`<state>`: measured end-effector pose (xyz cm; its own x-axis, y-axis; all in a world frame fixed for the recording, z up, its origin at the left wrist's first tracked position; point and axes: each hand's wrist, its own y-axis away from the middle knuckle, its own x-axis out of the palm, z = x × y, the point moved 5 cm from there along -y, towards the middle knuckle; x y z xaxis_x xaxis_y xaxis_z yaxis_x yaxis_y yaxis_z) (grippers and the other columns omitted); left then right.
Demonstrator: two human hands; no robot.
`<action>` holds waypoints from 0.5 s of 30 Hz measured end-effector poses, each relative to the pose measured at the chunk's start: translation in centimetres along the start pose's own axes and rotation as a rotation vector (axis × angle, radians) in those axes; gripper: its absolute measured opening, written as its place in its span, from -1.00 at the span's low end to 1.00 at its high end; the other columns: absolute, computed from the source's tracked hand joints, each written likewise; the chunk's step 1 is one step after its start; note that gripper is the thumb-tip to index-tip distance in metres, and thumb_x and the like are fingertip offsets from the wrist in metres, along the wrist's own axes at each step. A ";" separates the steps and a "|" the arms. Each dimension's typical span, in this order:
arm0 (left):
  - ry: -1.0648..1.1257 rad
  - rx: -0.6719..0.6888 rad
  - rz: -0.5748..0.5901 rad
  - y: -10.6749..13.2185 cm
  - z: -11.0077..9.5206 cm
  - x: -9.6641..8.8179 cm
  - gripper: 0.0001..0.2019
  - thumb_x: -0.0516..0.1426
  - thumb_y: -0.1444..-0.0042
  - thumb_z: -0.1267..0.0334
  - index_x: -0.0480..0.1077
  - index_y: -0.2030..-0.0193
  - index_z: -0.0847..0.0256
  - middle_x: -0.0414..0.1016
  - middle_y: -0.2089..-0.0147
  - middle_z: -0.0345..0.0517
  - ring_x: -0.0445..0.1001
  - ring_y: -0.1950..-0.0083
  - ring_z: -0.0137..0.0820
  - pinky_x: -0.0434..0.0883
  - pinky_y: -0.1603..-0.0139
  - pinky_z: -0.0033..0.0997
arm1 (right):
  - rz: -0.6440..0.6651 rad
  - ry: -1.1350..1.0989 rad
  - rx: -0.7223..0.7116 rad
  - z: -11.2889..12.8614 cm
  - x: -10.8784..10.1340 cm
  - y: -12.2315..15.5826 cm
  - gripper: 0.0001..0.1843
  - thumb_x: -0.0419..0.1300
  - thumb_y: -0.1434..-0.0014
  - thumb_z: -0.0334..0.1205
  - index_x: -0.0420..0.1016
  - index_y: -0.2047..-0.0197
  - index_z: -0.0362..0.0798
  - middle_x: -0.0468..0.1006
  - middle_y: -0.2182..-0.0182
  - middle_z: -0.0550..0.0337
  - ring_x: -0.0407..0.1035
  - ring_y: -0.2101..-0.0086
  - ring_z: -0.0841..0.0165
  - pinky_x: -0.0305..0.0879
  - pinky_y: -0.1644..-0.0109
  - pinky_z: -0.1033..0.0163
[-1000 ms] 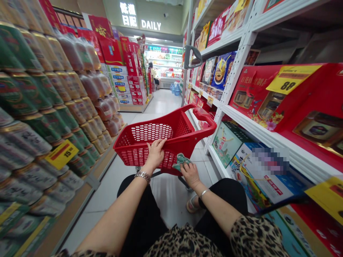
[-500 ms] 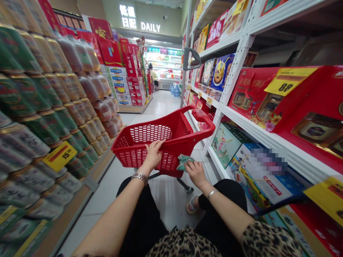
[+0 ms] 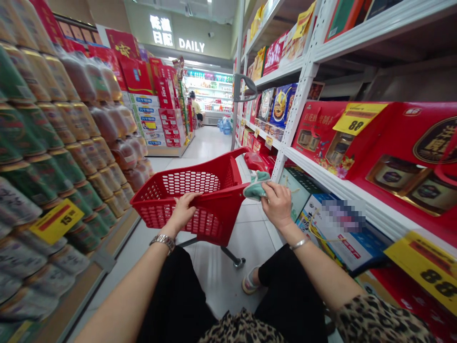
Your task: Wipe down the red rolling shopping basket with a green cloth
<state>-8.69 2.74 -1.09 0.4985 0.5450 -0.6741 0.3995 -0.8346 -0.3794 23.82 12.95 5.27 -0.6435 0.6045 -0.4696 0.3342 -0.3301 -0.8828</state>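
A red plastic shopping cart point(image 3: 210, 212) with perforated sides stands in front of me, side-on, its basket hollow facing up. My left hand point(image 3: 181, 212) grips the near upper rim, fingers laid over the edge. In my right hand point(image 3: 277, 204) is a bunched green cloth point(image 3: 255, 189), pressed against the cart's upper right end by the handle. The cloth and fingers hide part of the handle there.
Stacked drink packs point(image 3: 53, 157) line the left side on a low platform. White shelving point(image 3: 302, 90) with red gift boxes point(image 3: 403, 157) runs close on the right. Further down the aisle, a person point(image 3: 195, 107) is near lit chiller shelves.
My right hand has moved the green cloth up from the cart's lower side to its upper end by the handle. The view has shifted slightly; my left hand stays on the rim.
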 end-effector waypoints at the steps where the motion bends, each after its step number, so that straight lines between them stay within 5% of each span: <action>1: 0.011 0.007 -0.001 0.0 0.2 -0.5 -0.48 0.04 0.08 0.39 0.57 -0.02 0.04 0.57 -0.11 -0.05 0.46 -0.23 -0.15 0.07 -0.51 0.25 | 0.007 -0.025 0.028 -0.2 -0.4 -0.7 -0.62 0.17 -0.22 -0.36 0.60 -0.07 0.00 0.60 0.01 -0.04 0.41 0.08 0.13 0.23 -0.02 0.06; 4: 0.014 -0.026 -0.005 -0.1 0.6 -2.2 -0.63 0.09 0.04 0.27 0.56 0.08 0.05 0.60 -0.02 -0.08 0.49 -0.16 -0.14 0.12 -0.49 0.22 | 0.046 -0.157 0.083 -0.9 -1.4 -3.3 -0.57 0.16 -0.15 -0.38 0.59 -0.08 -0.02 0.59 -0.02 -0.05 0.42 0.02 0.10 0.30 -0.09 0.03; 8: -0.048 -0.165 -0.070 0.5 -0.6 -3.2 -0.78 0.09 -0.12 0.07 0.50 0.30 0.10 0.63 0.08 -0.05 0.53 -0.07 -0.10 -0.10 -0.49 0.43 | 0.267 -0.371 0.054 -0.9 -1.4 -7.0 -0.52 0.19 -0.01 -0.41 0.61 -0.03 -0.05 0.65 0.01 0.03 0.48 0.01 0.16 0.37 -0.12 0.11; 12: -0.061 -0.064 -0.210 1.7 -4.7 -1.5 -0.72 0.05 -0.25 0.05 0.53 0.18 0.09 0.64 -0.01 -0.05 0.52 -0.13 -0.12 -0.20 -0.51 0.42 | 0.576 -0.501 0.102 -0.4 -0.6 -9.1 -0.58 0.24 0.07 -0.40 0.65 0.10 -0.02 0.69 0.22 0.22 0.52 0.20 0.25 0.40 0.06 0.23; 15: -0.033 -0.062 -0.250 2.1 -6.7 0.5 -0.69 -0.01 -0.31 0.09 0.55 0.20 0.07 0.66 0.04 -0.08 0.51 -0.10 -0.13 -0.21 -0.50 0.43 | 0.693 -0.546 0.098 0.8 -0.7 -9.7 -0.64 0.22 0.09 -0.42 0.65 0.19 -0.02 0.66 0.35 0.31 0.49 0.32 0.34 0.35 0.18 0.32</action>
<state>-2.43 1.77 2.06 0.3532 0.7303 -0.5847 0.5540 -0.6669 -0.4983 20.54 15.15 14.17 -0.5657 -0.1763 -0.8055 0.7260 -0.5696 -0.3852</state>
